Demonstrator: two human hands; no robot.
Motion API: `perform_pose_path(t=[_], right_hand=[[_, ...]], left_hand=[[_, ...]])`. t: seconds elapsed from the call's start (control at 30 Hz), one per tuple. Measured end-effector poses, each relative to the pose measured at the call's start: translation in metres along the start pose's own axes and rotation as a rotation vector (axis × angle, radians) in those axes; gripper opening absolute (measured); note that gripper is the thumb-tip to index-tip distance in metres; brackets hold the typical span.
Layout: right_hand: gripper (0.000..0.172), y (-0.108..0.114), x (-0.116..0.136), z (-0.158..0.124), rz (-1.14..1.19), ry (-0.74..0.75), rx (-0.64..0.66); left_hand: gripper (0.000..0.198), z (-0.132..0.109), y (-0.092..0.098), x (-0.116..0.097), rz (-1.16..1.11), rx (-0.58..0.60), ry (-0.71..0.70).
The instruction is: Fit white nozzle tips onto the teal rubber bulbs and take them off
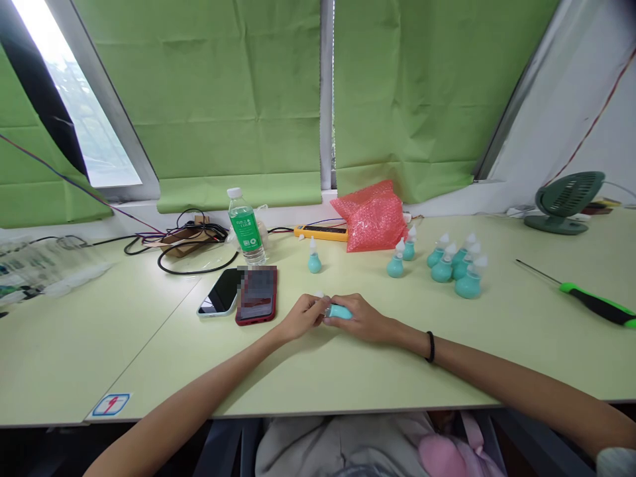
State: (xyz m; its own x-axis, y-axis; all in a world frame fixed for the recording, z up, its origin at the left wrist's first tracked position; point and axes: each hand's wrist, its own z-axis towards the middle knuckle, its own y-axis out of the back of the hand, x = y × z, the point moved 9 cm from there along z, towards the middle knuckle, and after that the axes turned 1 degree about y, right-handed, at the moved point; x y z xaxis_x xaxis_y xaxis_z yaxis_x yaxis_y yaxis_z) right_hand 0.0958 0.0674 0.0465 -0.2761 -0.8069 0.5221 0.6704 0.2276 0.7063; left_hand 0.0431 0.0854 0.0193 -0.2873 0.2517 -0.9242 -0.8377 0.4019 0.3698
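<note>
My left hand (pixel 309 313) and right hand (pixel 366 319) both clasp the teal bulb (pixel 340 312); uneven squeezing could pop it loose!

Workshop-like room around me: pale table (pixel 348 377) across the middle, screwdriver (pixel 599 304) at right, green blinds (pixel 209 99) up top.

The small rubber bulb in the grasp (pixel 340 312) is plain turquoise. The round-bellied standing bulbs (pixel 442 270) share this turquoise, under whitish translucent tips. The smooth tabletop (pixel 358 377) is pale yellow-green. The bubble-wrap bag (pixel 375 218) is red, with a dotted pattern. The long screwdriver (pixel 596 303) has a black and bright green handle.
</note>
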Motion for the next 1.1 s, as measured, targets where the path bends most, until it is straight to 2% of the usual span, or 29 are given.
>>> perform_pose_path(t=[0.17,0.4,0.53,0.6,0.67,0.77,0.83,0.97,1.1], right_hand=[[0.021,0.000,0.006,0.001,0.058,0.019,0.044],[0.022,-0.003,0.003,-0.001,0.009,0.017,0.081],[0.020,-0.002,0.008,-0.001,-0.018,0.088,0.092],[0.019,0.007,0.000,0.000,-0.014,0.047,0.006],[0.018,0.023,-0.017,0.001,0.001,-0.048,-0.138],[0.016,0.042,-0.048,0.000,0.042,-0.155,-0.294],[0.016,0.048,-0.069,-0.001,0.087,-0.210,-0.355],[0.020,0.051,-0.096,-0.003,0.161,-0.284,-0.410],[0.025,0.047,-0.096,-0.001,0.182,-0.269,-0.368]], left_hand=[[0.040,0.001,-0.010,0.011,-0.324,0.128,0.129],[0.036,-0.002,-0.015,0.015,-0.392,0.204,0.217],[0.041,-0.004,-0.017,0.016,-0.497,0.294,0.266],[0.042,-0.001,-0.011,0.014,-0.551,0.265,0.238],[0.040,0.005,0.003,0.013,-0.535,0.131,0.174],[0.036,0.010,0.024,0.019,-0.313,-0.097,0.124],[0.035,0.010,0.032,0.021,-0.062,-0.186,0.103],[0.028,0.006,0.034,0.008,0.497,-0.257,-0.047],[0.027,0.002,0.029,0.003,0.824,-0.267,-0.101]])
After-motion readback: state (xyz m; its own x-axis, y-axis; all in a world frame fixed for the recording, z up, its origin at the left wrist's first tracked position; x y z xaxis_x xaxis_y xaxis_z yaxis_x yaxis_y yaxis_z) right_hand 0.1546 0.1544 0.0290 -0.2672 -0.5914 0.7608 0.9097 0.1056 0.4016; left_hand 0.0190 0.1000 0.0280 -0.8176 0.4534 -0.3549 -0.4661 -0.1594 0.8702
